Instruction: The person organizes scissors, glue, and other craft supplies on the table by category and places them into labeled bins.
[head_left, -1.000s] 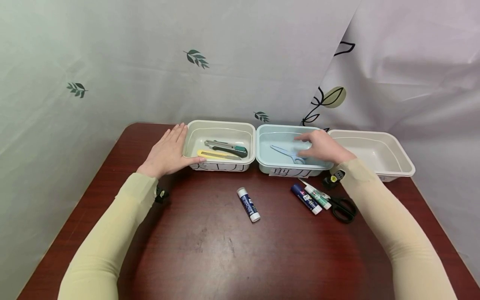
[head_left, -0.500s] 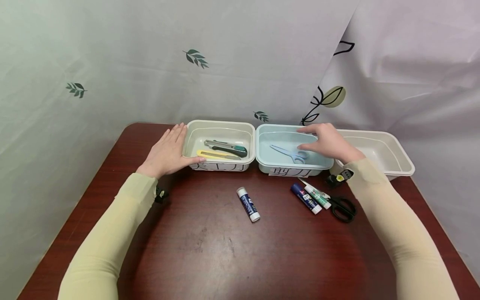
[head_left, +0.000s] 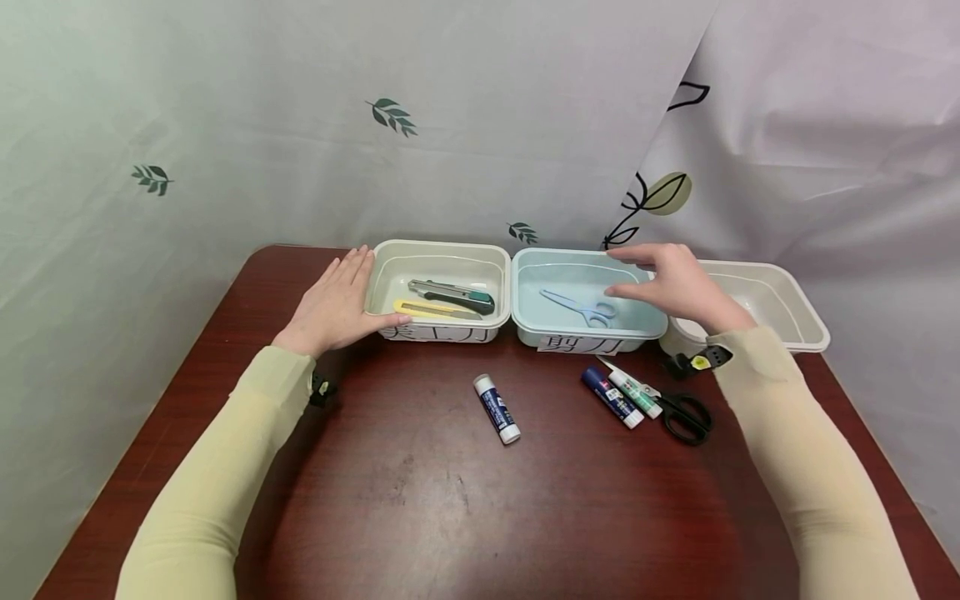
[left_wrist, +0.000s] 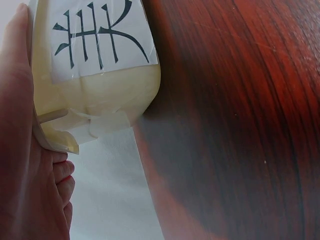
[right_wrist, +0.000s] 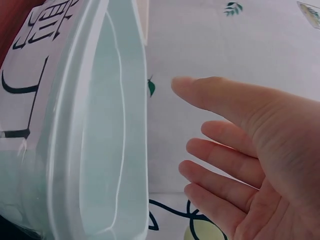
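Blue “剪刀” bin [head_left: 551, 271] sits near wide right grip [head_left: 678, 283], cream “美工刀” bin [head_left: 450, 260] against wide left grip [head_left: 336, 304].

An indoor tabletop corner, home or office unclear: a glossy red-brown wooden table [head_left: 465, 525], bearing pale rectangular plastic bins [head_left: 558, 271] and cylindrical blue-and-white glue sticks [head_left: 497, 408], stands before grey leaf-printed sheeting [head_left: 285, 108].

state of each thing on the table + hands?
left bin: upright, open
blue bin: upright, open
right bin: upright, open
yellow knife: lying, blade unclear
green-black knife: lying, blade unclear
blue scissors: lying, blades look closed
black scissors: lying, partly covered
lone glue stick: lying, looks capped
blue glue stick: lying, looks capped
green glue stick: lying, looks capped
left hand: straight fingers touching left bin
right hand: holding nothing
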